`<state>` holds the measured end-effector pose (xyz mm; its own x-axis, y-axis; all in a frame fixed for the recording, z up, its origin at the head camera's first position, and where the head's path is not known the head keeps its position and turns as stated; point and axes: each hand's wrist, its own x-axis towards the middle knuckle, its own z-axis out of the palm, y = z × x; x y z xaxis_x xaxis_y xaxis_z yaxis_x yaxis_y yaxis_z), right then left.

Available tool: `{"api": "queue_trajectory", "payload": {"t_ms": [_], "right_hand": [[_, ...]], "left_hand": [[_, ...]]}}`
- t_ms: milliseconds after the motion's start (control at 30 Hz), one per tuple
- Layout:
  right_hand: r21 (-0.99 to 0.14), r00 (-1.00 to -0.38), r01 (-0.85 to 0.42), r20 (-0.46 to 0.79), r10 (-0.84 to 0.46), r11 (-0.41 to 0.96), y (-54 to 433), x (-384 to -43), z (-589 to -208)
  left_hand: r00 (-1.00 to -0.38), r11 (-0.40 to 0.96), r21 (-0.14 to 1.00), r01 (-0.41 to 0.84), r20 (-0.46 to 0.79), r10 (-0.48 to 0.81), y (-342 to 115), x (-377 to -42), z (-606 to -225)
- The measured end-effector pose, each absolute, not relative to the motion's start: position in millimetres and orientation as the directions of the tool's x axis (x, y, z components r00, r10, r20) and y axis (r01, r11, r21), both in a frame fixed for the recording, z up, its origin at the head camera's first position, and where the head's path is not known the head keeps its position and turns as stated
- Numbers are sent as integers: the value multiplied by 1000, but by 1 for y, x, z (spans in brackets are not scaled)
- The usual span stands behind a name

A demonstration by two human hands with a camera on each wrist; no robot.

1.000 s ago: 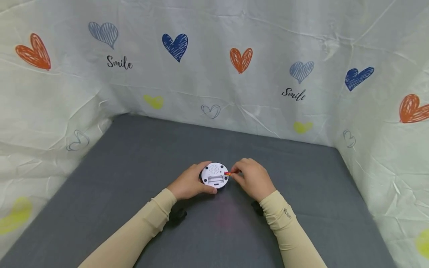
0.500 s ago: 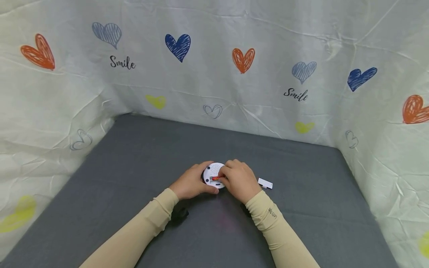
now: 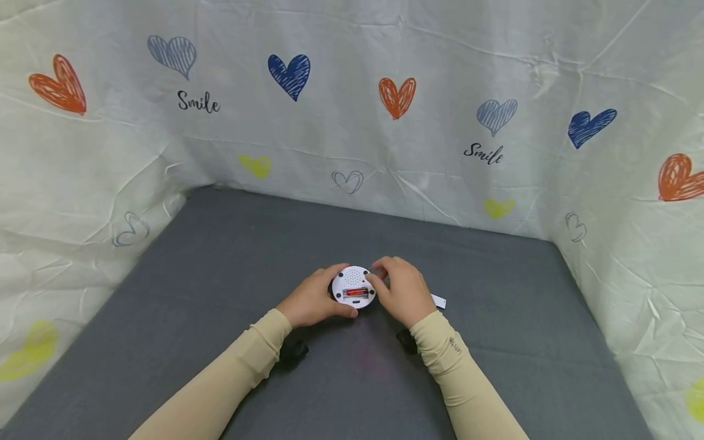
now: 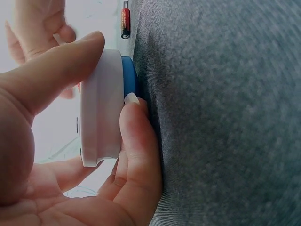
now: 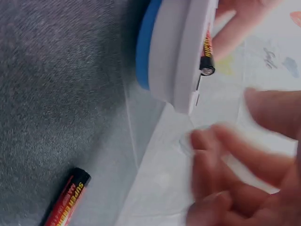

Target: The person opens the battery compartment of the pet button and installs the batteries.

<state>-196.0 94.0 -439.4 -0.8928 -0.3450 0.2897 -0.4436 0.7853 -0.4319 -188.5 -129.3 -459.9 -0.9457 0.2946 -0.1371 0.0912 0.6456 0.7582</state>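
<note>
A round white device (image 3: 352, 277) has speaker holes, dark feet and a battery compartment on its upward face; its underside is blue. My left hand (image 3: 315, 299) grips it by the rim, thumb on the near side. One red-and-black AA battery (image 3: 356, 292) sits in the compartment, and the right wrist view shows its black end (image 5: 207, 66) standing a little proud. Just right of the device is my right hand (image 3: 406, 294), fingers loosely bent and holding nothing. A second battery (image 5: 68, 197) lies on the table, hidden behind this hand in the head view.
Partly covered by the right hand, a small white battery cover (image 3: 439, 301) lies on the grey tabletop (image 3: 495, 354). A pale cloth with printed hearts (image 3: 396, 98) hangs around the back and sides. Dark wrist-worn pieces (image 3: 294, 351) show under the forearms.
The right hand brought the battery leftward from beside the device and set it in the compartment. Since then it has let go and drawn back right. The left hand keeps its hold.
</note>
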Motion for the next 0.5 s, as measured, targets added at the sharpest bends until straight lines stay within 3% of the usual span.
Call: {"api": "queue_trajectory", "payload": {"t_ms": [133,500], "right_hand": [[-481,-927,-375,196,-320,793,94,-198,-443],[-586,-937,-311,55,-345,748,96,-199,-442]], "left_hand": [[-948,644,759,94,-129,291,-130,-188,-460],[-948,638,763,101,-121,295,-130,-188,-461]]}}
